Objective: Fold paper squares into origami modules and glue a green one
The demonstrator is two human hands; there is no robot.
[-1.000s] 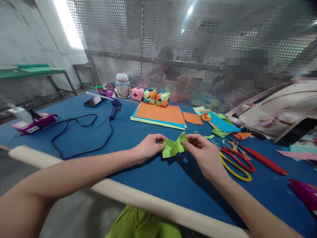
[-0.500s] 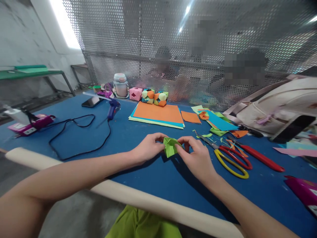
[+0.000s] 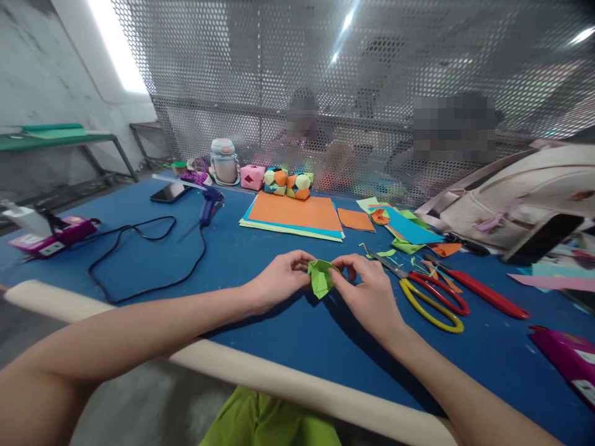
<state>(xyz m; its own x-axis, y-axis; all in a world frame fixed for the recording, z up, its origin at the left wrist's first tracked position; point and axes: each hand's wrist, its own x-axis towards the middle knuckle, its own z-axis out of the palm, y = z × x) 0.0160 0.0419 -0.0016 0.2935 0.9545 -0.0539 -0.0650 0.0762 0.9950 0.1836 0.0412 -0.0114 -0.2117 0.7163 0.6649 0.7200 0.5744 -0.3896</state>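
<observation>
A small folded green paper piece (image 3: 320,279) is held up between both hands, just above the blue table. My left hand (image 3: 282,277) pinches its left edge with curled fingers. On the other side, my right hand (image 3: 365,286) grips the right edge, its thumb lying over the paper. Scissors (image 3: 432,303) with red and yellow handles lie to the right of my right hand. Behind the hands is a stack of coloured sheets with orange on top (image 3: 295,212), and a smaller orange sheet (image 3: 356,219) lies beside it.
A glue gun (image 3: 210,207) with a black cord stands at the left on the table (image 3: 260,353). Folded paper cubes (image 3: 252,177) and a bottle (image 3: 224,162) line the back. A red-handled tool (image 3: 488,294), paper scraps and a pale bag (image 3: 520,192) are at the right.
The view has shifted slightly. The green paper looks turned a little between the fingers, and both hands keep their hold on it.
</observation>
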